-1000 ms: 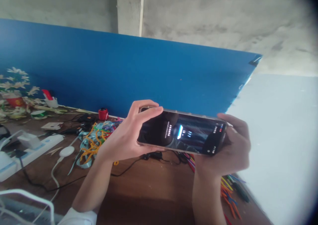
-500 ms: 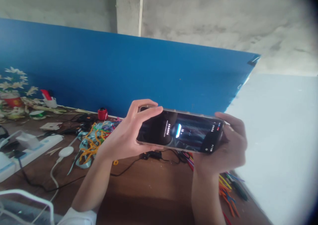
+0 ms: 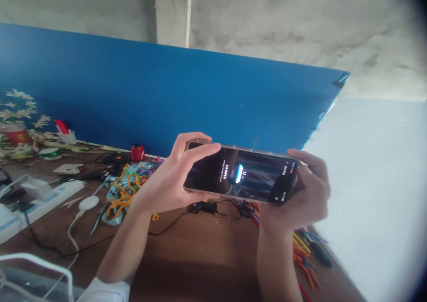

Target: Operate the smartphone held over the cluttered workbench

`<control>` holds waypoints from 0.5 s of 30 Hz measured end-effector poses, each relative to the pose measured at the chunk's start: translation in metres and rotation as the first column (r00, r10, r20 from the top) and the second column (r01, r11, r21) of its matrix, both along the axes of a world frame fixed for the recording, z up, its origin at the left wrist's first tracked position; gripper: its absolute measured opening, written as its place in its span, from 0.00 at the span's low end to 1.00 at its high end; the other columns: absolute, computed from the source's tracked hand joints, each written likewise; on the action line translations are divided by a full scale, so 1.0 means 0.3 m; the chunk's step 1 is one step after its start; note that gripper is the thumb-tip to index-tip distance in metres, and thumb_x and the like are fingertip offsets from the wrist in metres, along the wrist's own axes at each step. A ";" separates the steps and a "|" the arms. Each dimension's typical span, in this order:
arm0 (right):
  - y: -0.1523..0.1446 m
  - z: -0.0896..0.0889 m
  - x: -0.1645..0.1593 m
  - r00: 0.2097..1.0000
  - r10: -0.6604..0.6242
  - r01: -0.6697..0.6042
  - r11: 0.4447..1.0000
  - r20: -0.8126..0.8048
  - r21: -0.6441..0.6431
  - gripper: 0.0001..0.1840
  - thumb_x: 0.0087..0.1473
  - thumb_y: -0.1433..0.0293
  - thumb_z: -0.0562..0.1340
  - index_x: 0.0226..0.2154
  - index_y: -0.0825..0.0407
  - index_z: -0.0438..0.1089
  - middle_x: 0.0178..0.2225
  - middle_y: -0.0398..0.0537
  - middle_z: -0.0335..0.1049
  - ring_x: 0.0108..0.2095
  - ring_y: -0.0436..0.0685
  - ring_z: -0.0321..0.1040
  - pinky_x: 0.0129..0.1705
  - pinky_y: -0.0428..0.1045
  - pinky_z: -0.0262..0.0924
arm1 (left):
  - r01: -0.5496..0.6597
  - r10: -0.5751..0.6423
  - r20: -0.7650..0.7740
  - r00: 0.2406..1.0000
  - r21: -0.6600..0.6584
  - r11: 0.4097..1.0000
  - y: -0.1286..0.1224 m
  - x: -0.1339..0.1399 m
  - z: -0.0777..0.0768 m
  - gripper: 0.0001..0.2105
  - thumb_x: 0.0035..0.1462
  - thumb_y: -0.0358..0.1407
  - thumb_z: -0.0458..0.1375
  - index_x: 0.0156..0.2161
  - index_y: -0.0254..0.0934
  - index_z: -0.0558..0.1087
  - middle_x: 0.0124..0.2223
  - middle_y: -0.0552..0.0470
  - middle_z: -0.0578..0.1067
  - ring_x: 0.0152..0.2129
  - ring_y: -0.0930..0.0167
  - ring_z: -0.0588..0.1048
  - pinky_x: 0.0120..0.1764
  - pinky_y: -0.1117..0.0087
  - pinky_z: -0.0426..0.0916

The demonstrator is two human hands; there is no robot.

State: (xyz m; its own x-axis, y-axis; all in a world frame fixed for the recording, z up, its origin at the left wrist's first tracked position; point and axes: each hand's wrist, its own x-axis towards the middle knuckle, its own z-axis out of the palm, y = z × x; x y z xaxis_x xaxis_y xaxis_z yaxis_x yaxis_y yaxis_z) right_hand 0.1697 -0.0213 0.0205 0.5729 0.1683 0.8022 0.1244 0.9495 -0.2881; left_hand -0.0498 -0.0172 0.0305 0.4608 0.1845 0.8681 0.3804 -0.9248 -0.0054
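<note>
Both hands grip a phone (image 3: 240, 176) held sideways above the brown desk (image 3: 200, 257), screen lit and facing up. The left hand (image 3: 170, 182) clasps its left end, thumb lying across the screen; the right hand (image 3: 305, 195) wraps the right end, fingers curled behind. On the far left a white cup (image 3: 68, 137) holds something red, and a red pot (image 3: 15, 135) carries white flowers (image 3: 20, 110). A tangle of coloured wires (image 3: 125, 191) lies left of the phone, before the blue board (image 3: 167, 97).
</note>
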 end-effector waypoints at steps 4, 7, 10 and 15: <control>-0.001 -0.003 0.000 1.000 -0.019 0.019 1.000 0.009 -0.001 0.22 0.56 0.82 0.54 0.38 0.49 0.81 0.28 0.47 0.68 0.26 0.52 0.62 0.23 0.47 0.49 | 0.003 -0.003 0.002 1.000 -0.003 1.000 0.001 0.003 -0.001 0.40 0.51 0.36 0.73 0.65 0.36 0.58 0.61 0.36 0.60 0.63 0.61 0.63 0.60 0.60 0.68; 0.003 -0.002 0.001 1.000 -0.014 0.014 1.000 0.002 0.007 0.22 0.56 0.82 0.54 0.38 0.49 0.81 0.28 0.47 0.69 0.28 0.53 0.64 0.24 0.47 0.51 | 0.004 -0.004 0.004 1.000 0.000 1.000 0.001 0.004 -0.002 0.41 0.50 0.37 0.73 0.65 0.36 0.58 0.61 0.36 0.60 0.62 0.60 0.63 0.59 0.60 0.69; 0.011 -0.001 0.001 1.000 -0.017 0.018 0.999 -0.016 0.028 0.22 0.57 0.82 0.53 0.36 0.50 0.81 0.30 0.47 0.70 0.29 0.52 0.65 0.24 0.47 0.50 | -0.001 0.001 0.002 1.000 -0.003 1.000 -0.001 0.003 -0.002 0.41 0.50 0.37 0.73 0.65 0.36 0.58 0.62 0.36 0.60 0.62 0.60 0.63 0.59 0.60 0.69; 0.032 -0.007 0.004 1.000 -0.011 0.013 0.997 -0.025 0.079 0.23 0.57 0.83 0.53 0.36 0.51 0.81 0.28 0.46 0.70 0.28 0.51 0.64 0.23 0.46 0.49 | -0.002 0.002 -0.005 1.000 -0.001 1.000 0.000 0.001 -0.004 0.41 0.51 0.37 0.73 0.65 0.36 0.58 0.62 0.36 0.60 0.63 0.60 0.62 0.60 0.59 0.68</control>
